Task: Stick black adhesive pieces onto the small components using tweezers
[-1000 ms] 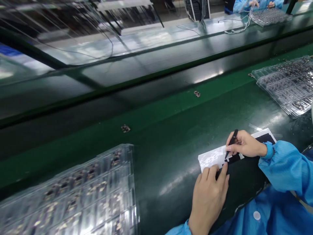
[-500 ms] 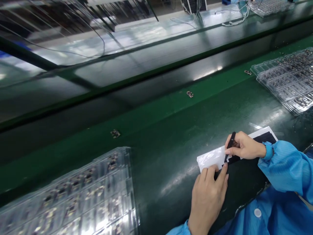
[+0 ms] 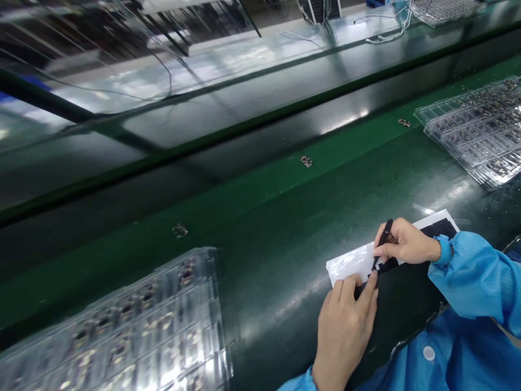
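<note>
My right hand [image 3: 401, 243] pinches a slim black pair of tweezers [image 3: 385, 234], its tip pointing down at a white sheet [image 3: 350, 263] with black adhesive pieces [image 3: 442, 229] on it. The sheet lies slantwise on the dark green bench near the front edge. My left hand [image 3: 348, 320] rests at the sheet's lower left edge with its fingers stretched out and apart. Its index fingertip is right beside the tweezers' tip. Whether a small piece sits between the tips is too small to tell.
Clear plastic trays with small circuit boards stand at front left [image 3: 163, 326] and at right [image 3: 476, 133]. Several small boards, including a middle one [image 3: 306, 161], lie on a green belt [image 3: 252, 190] behind the bench. A clear strip [image 3: 423, 209] lies behind the sheet.
The small boards on the green belt have shifted left relative to the trays. Both hands, the tweezers and the sheet stay almost in place; the view has moved slightly.
</note>
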The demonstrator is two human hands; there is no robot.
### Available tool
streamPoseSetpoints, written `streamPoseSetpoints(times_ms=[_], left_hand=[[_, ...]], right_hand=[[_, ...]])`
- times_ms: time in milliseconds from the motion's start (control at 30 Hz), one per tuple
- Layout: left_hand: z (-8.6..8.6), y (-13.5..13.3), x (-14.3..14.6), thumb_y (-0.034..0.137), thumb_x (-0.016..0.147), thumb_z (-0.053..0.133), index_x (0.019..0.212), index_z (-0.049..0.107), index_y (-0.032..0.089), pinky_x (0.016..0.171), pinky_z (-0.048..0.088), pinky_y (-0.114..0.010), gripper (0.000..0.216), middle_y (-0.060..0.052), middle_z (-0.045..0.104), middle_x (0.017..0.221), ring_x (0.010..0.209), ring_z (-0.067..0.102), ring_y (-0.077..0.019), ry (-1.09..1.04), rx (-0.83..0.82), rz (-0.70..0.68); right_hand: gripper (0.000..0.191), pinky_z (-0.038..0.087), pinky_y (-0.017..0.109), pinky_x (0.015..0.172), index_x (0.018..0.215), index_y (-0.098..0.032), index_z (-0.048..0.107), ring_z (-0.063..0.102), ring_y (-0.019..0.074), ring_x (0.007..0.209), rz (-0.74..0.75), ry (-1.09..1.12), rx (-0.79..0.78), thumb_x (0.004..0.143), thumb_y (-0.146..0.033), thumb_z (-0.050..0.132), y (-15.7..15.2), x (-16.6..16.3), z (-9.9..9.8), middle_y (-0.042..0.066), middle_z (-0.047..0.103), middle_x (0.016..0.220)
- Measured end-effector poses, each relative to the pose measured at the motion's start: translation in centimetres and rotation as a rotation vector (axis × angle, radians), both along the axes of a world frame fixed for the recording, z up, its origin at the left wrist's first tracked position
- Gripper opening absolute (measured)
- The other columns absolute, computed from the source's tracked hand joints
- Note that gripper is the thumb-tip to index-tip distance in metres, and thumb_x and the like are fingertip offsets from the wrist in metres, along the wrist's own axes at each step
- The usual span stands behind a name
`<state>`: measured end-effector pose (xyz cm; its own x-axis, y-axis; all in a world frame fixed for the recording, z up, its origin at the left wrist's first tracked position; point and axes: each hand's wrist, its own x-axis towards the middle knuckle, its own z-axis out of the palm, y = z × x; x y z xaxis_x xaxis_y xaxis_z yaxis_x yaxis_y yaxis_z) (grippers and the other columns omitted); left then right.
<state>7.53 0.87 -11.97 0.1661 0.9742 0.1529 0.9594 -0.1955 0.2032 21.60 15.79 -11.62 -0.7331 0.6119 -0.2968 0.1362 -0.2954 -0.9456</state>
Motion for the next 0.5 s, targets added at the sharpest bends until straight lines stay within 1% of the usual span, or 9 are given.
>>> streamPoseSetpoints(times_ms=[133, 200, 267, 333, 367, 400, 433, 500], left_hand=[[-0.3, -0.2, 0.2, 0.018, 0.086, 0.049, 0.113, 0.062, 0.019, 0.061, 0.045, -0.031, 0.03, -0.008, 0.057, 0.086, 0.073, 0.053, -0.0192, -0.02, 0.001, 0.013], [-0.1, -0.4, 0.1, 0.018, 0.086, 0.048, 0.113, 0.062, 0.019, 0.064, 0.047, -0.032, 0.03, -0.009, 0.058, 0.087, 0.076, 0.055, -0.0198, -0.057, -0.028, 0.028], [0.8, -0.3, -0.6, 0.021, 0.086, 0.048, 0.115, 0.061, 0.019, 0.067, 0.049, -0.031, 0.032, -0.01, 0.06, 0.091, 0.079, 0.057, -0.0198, -0.141, -0.112, 0.003], [2.3, 0.4, -1.9, 0.025, 0.086, 0.05, 0.118, 0.06, 0.021, 0.07, 0.05, -0.029, 0.034, -0.009, 0.063, 0.094, 0.08, 0.06, -0.0181, -0.259, -0.261, -0.043], [3.1, 1.2, -2.8, 0.028, 0.085, 0.051, 0.117, 0.061, 0.021, 0.07, 0.05, -0.027, 0.034, -0.008, 0.065, 0.094, 0.079, 0.061, -0.0171, -0.314, -0.329, -0.045], [3.8, 2.2, -3.9, 0.031, 0.085, 0.052, 0.115, 0.062, 0.022, 0.07, 0.05, -0.026, 0.033, -0.007, 0.067, 0.093, 0.077, 0.062, -0.0164, -0.357, -0.37, -0.012], [4.4, 3.5, -5.1, 0.034, 0.083, 0.053, 0.111, 0.065, 0.021, 0.069, 0.05, -0.026, 0.033, -0.006, 0.068, 0.091, 0.074, 0.062, -0.0162, -0.385, -0.377, 0.059], [4.8, 6.8, -7.8, 0.042, 0.078, 0.059, 0.099, 0.07, 0.019, 0.067, 0.05, -0.027, 0.033, -0.006, 0.07, 0.086, 0.07, 0.063, -0.0173, -0.438, -0.315, 0.287]], right_hand=[[0.031, 0.046, 0.021, 0.048, 0.07, -0.011, 0.058, 0.059, 0.0105, 0.049, -0.035, 0.017, -0.03, 0.06, -0.033, 0.077, 0.0, 0.1, 0.2, 0.0, 0.06, 0.056], [0.029, 0.047, 0.021, 0.048, 0.07, -0.011, 0.057, 0.059, 0.0105, 0.048, -0.065, 0.035, -0.035, 0.062, -0.033, 0.075, 0.1, 0.1, 0.5, 0.0, 0.06, 0.054], [0.027, 0.048, 0.022, 0.049, 0.071, -0.011, 0.057, 0.059, 0.0109, 0.048, -0.103, 0.068, -0.019, 0.066, -0.033, 0.073, 0.5, 0.2, 1.2, 0.001, 0.06, 0.053], [0.026, 0.049, 0.022, 0.049, 0.072, -0.011, 0.058, 0.06, 0.0115, 0.049, -0.143, 0.119, 0.016, 0.067, -0.032, 0.072, 1.1, 0.1, 2.0, 0.002, 0.062, 0.056], [0.026, 0.049, 0.023, 0.05, 0.072, -0.011, 0.058, 0.061, 0.0117, 0.05, -0.16, 0.15, 0.032, 0.068, -0.032, 0.072, 1.5, 0.1, 2.4, 0.003, 0.064, 0.058], [0.026, 0.05, 0.023, 0.05, 0.072, -0.011, 0.058, 0.061, 0.0119, 0.05, -0.174, 0.179, 0.041, 0.068, -0.032, 0.072, 2.0, 0.1, 2.8, 0.004, 0.064, 0.06], [0.026, 0.05, 0.023, 0.05, 0.072, -0.011, 0.058, 0.061, 0.0118, 0.05, -0.186, 0.205, 0.043, 0.068, -0.033, 0.072, 2.4, 0.0, 3.0, 0.004, 0.065, 0.061], [0.029, 0.05, 0.023, 0.049, 0.071, -0.011, 0.057, 0.061, 0.0113, 0.048, -0.215, 0.241, 0.034, 0.066, -0.034, 0.073, 3.2, -0.1, 3.2, 0.004, 0.065, 0.061]])
